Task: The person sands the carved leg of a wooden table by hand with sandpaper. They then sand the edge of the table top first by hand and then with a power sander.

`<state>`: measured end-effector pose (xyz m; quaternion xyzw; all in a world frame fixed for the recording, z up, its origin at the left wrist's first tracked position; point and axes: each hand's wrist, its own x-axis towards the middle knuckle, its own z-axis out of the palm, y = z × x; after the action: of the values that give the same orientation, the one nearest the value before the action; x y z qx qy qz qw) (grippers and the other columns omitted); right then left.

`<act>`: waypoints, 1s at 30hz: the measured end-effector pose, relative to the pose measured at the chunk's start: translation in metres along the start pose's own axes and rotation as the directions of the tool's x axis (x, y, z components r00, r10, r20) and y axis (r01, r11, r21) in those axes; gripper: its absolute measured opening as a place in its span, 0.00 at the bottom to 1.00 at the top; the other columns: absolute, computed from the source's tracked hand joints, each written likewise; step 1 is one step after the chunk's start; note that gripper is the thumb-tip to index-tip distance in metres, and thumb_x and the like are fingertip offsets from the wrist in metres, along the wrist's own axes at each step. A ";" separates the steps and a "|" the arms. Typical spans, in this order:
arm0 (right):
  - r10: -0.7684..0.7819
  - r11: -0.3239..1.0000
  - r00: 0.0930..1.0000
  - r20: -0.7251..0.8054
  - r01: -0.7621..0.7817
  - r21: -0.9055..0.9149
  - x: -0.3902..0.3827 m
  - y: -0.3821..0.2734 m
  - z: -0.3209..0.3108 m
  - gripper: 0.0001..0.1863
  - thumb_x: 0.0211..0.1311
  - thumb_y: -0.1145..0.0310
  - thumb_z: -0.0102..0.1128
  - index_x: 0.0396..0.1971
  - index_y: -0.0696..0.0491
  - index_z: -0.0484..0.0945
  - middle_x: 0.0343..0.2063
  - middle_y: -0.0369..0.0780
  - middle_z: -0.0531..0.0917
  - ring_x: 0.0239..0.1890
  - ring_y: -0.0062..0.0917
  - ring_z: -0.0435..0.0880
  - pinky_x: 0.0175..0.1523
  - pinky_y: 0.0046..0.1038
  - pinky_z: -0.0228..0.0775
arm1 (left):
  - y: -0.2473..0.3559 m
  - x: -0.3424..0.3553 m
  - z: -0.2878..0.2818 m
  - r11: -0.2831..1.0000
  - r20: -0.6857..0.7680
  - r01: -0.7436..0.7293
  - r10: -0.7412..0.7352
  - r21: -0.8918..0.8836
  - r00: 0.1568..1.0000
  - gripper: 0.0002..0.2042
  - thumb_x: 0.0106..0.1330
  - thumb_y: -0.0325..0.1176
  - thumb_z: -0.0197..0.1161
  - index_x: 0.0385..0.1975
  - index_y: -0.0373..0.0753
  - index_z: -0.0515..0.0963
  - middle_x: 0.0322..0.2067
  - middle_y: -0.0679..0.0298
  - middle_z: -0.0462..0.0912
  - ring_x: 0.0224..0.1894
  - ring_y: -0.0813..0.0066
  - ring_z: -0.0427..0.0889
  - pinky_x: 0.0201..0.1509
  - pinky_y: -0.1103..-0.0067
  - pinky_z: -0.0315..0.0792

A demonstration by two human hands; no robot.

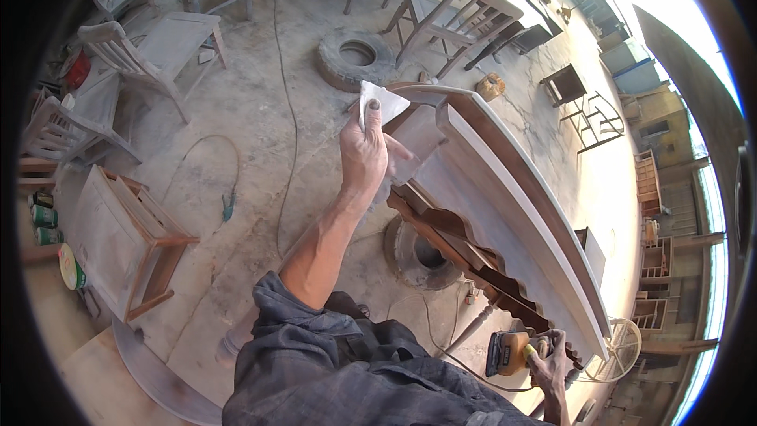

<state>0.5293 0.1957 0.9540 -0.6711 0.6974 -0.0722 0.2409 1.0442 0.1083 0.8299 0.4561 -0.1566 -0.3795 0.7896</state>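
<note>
headboard (505, 213): long carved wooden piece, dusty grey-brown, runs from upper centre to lower right | left hand (364, 154): fingers pinching folded sandpaper (377, 102) at its top end | right hand (548, 363): fingers wrapped round orange sander (509, 351), lower right

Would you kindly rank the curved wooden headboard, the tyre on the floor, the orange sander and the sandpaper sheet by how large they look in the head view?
1. Curved wooden headboard, by far the largest.
2. Tyre.
3. and 4. Orange sander and sandpaper sheet look about alike; the left hand hides part of the sheet, so I cannot rank them.
</note>
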 end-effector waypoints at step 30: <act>-0.094 0.993 0.994 0.063 0.099 -0.071 -0.038 0.098 0.172 0.26 0.50 0.70 0.70 0.49 0.58 0.71 0.48 0.52 0.75 0.51 0.51 0.77 0.54 0.46 0.73 | -0.012 -0.134 -0.105 0.296 0.414 -0.450 0.179 0.843 0.893 0.22 0.83 0.34 0.46 0.70 0.26 0.67 0.73 0.45 0.67 0.74 0.43 0.65 0.77 0.60 0.61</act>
<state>0.5149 0.2794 0.7708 -0.7144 0.6589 -0.0380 0.2327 1.0127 0.2672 0.7767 0.7278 -0.5228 -0.1137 0.4290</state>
